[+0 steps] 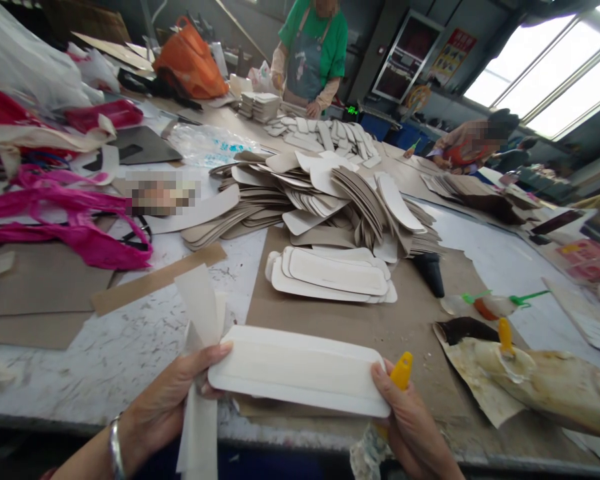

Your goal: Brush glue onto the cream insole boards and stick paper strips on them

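A long white panel with rounded corners (300,370) is held level above the table's near edge. My left hand (180,383) pinches its left end, with long off-white strips (203,310) also in its grip and hanging down. My right hand (413,410) grips the right end, thumb on top. That hand also holds a yellow-handled tool (402,371) whose lower end is crusted with pale glue-like matter; its exact kind is unclear. Just beyond the held panel lies a small stack of similar white panels (335,275) on brown paper (410,333).
Behind sits a large heap of grey-backed white panels (325,193). At right lie a glue-smeared container (555,380) with a yellow handle and green-tipped bottles (497,307). Pink bag straps (75,213) and an orange bag (190,60) are at left. Co-workers (313,60) stand beyond.
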### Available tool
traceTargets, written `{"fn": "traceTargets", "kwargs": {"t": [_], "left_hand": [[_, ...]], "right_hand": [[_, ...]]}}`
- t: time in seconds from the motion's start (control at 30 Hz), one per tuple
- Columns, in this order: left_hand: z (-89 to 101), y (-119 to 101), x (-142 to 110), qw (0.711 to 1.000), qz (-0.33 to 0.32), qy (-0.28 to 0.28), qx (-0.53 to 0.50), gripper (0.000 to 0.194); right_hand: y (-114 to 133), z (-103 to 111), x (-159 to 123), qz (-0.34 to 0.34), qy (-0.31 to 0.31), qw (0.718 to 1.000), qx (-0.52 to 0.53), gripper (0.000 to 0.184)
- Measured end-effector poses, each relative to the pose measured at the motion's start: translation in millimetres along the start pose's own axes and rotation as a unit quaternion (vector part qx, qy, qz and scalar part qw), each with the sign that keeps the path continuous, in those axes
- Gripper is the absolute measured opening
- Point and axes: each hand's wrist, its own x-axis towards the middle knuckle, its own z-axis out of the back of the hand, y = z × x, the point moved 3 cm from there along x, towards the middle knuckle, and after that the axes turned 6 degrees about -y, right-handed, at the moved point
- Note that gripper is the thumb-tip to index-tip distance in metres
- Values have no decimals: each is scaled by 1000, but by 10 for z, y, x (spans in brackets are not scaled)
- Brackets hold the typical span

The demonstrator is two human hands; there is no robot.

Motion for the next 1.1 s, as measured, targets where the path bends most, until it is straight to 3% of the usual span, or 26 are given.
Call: {"fn": "traceTargets", "kwargs": {"t": [0.17, 0.3, 0.4, 0.6, 0.87, 1.1], "left_hand": [[67, -31, 48, 996, -19, 25, 84, 42], [73, -70, 40, 994, -38, 31, 102, 49], [81, -95, 29, 988, -68, 37, 136, 47], [114, -108, 21, 969, -134, -11, 207, 41], [52, -141, -23, 972, -139, -34, 185, 41], [66, -137, -22, 973, -146, -73, 162, 45]], "right_hand": [[-25, 76, 62, 36, -33, 992, -114, 43], [-48, 124, 107, 78, -86, 969, -217, 48], [-36, 133, 127, 96, -85, 955, -269, 49], [-22, 99, 112, 127, -98, 946, -282, 46], [-35, 76, 51, 149, -145, 937, -282, 40], [-28, 14, -2, 165, -160, 912, -339, 42]]}}
